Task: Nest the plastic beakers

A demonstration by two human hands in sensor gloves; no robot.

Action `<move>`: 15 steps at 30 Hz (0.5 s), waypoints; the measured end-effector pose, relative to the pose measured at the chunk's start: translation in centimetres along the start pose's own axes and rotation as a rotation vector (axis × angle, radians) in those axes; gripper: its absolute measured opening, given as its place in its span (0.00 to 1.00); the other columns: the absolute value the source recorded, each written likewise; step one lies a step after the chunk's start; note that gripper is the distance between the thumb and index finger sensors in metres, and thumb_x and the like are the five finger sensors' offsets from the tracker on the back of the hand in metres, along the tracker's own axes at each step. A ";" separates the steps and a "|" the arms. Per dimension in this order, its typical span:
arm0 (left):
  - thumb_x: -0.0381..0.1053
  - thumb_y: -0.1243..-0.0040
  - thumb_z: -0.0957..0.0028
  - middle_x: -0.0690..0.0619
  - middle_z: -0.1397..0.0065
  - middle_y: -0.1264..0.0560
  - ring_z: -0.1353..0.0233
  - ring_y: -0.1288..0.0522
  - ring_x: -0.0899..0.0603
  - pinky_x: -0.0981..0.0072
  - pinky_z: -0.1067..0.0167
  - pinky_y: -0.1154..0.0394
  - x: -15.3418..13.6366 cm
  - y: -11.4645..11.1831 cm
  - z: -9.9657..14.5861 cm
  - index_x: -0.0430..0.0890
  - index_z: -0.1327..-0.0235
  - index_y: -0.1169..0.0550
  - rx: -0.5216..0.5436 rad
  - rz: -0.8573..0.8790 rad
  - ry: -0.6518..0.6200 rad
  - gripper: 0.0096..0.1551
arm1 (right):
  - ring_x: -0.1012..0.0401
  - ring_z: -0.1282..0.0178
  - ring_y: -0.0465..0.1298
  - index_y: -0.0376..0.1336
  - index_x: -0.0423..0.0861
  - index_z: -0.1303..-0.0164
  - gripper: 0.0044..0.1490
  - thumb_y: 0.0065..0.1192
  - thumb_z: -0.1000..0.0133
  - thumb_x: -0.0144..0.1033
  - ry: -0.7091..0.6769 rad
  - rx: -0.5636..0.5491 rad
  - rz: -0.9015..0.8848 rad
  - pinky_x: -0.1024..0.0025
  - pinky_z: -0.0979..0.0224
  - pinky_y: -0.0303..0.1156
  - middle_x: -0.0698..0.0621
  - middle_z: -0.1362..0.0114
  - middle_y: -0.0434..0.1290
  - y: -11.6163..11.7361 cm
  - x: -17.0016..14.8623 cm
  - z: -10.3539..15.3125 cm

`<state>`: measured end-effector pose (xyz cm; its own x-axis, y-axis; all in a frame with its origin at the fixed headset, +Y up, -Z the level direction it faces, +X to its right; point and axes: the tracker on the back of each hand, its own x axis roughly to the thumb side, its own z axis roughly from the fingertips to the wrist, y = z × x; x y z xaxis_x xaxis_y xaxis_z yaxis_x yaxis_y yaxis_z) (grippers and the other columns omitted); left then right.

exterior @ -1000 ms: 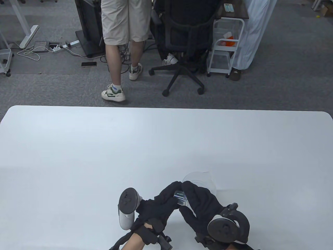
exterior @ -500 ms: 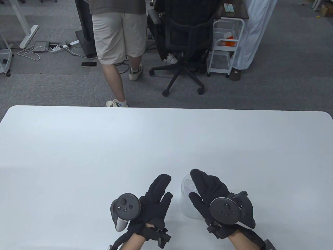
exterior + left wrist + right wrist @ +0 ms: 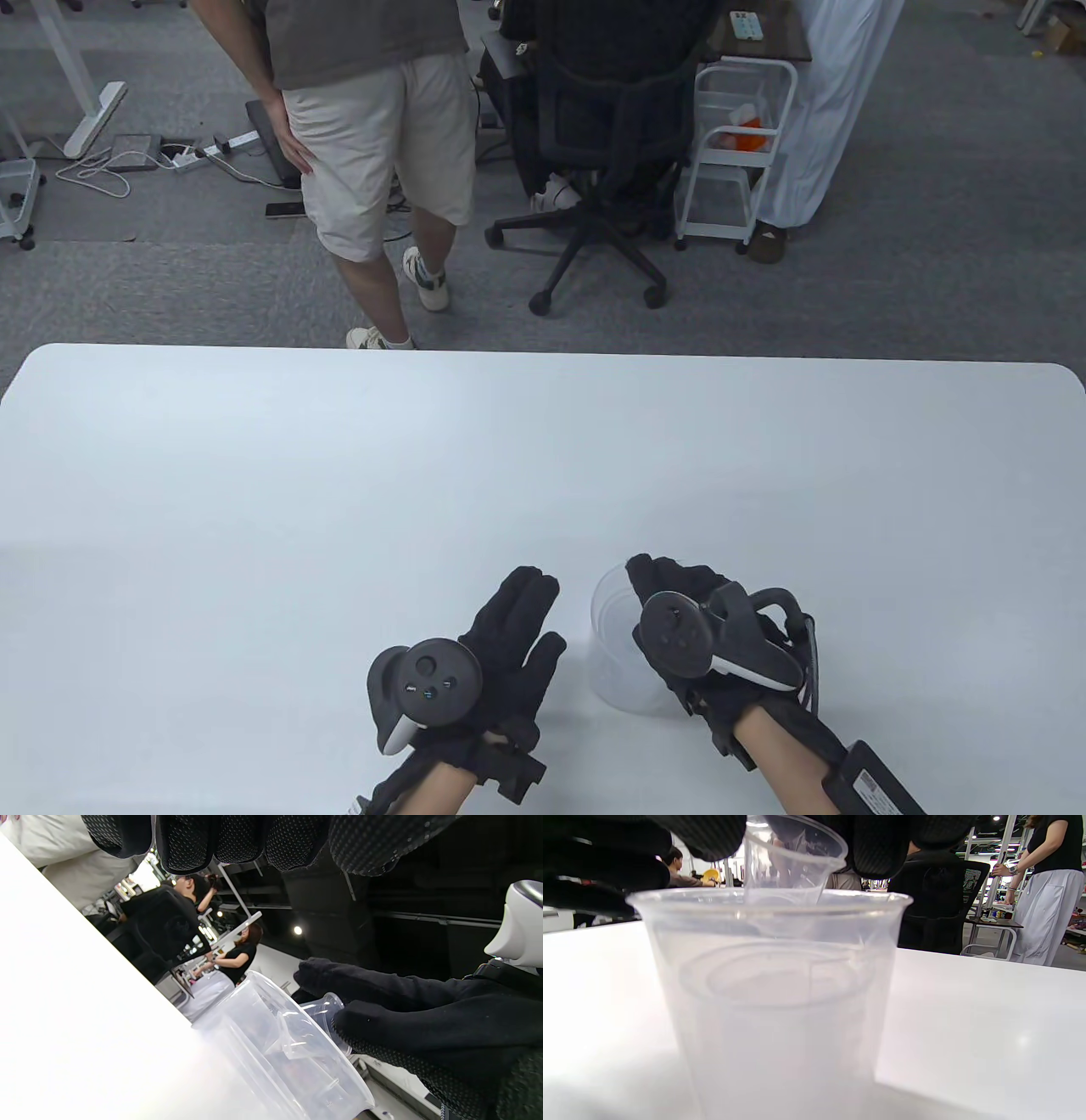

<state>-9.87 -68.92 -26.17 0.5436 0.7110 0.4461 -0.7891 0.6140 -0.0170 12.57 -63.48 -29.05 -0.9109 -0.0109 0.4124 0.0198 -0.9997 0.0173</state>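
Note:
A large translucent plastic beaker (image 3: 612, 658) stands upright on the white table (image 3: 339, 475) near the front edge. My right hand (image 3: 679, 581) is over its mouth and pinches a small clear beaker (image 3: 793, 857), whose base dips into the large one. In the table view the hand hides the small beaker. The left wrist view shows the large beaker (image 3: 288, 1052), the small beaker (image 3: 323, 1013) and the right glove (image 3: 424, 1027). My left hand (image 3: 530, 611) rests flat and empty just left of the large beaker, fingers stretched out and not touching it.
A person in beige shorts (image 3: 382, 144) stands just beyond the table's far edge. A black office chair (image 3: 611, 127) and a white cart (image 3: 734, 153) stand further back on the carpet.
A second ago both hands met on the small beaker. The left hand has let go and lies flat. The right hand has turned over the large beaker's mouth with the small beaker.

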 end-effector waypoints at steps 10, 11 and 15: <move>0.58 0.48 0.48 0.41 0.19 0.43 0.22 0.37 0.26 0.33 0.33 0.36 -0.3 0.3 0.0 0.46 0.27 0.36 -0.004 -0.004 0.015 0.36 | 0.40 0.22 0.61 0.47 0.42 0.22 0.49 0.57 0.46 0.57 0.010 -0.111 -0.062 0.40 0.24 0.56 0.39 0.15 0.56 -0.7 -2.0 1.6; 0.59 0.48 0.48 0.41 0.19 0.43 0.22 0.38 0.26 0.32 0.32 0.37 -0.3 0.4 0.0 0.46 0.26 0.36 -0.005 -0.005 0.016 0.37 | 0.39 0.22 0.61 0.47 0.43 0.22 0.49 0.56 0.46 0.57 0.012 -0.154 -0.098 0.39 0.24 0.56 0.39 0.15 0.56 -0.8 -2.6 2.1; 0.62 0.47 0.49 0.41 0.19 0.44 0.21 0.39 0.25 0.31 0.32 0.38 -0.5 0.6 0.0 0.46 0.26 0.37 -0.017 -0.021 0.018 0.40 | 0.39 0.21 0.60 0.46 0.44 0.22 0.51 0.55 0.46 0.61 0.014 -0.267 -0.270 0.38 0.23 0.55 0.39 0.15 0.55 -0.5 -5.2 4.2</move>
<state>-10.61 -68.87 -26.44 0.5653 0.7040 0.4299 -0.7726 0.6344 -0.0228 19.04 -62.85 -27.37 -0.8743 0.2555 0.4127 -0.3283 -0.9376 -0.1150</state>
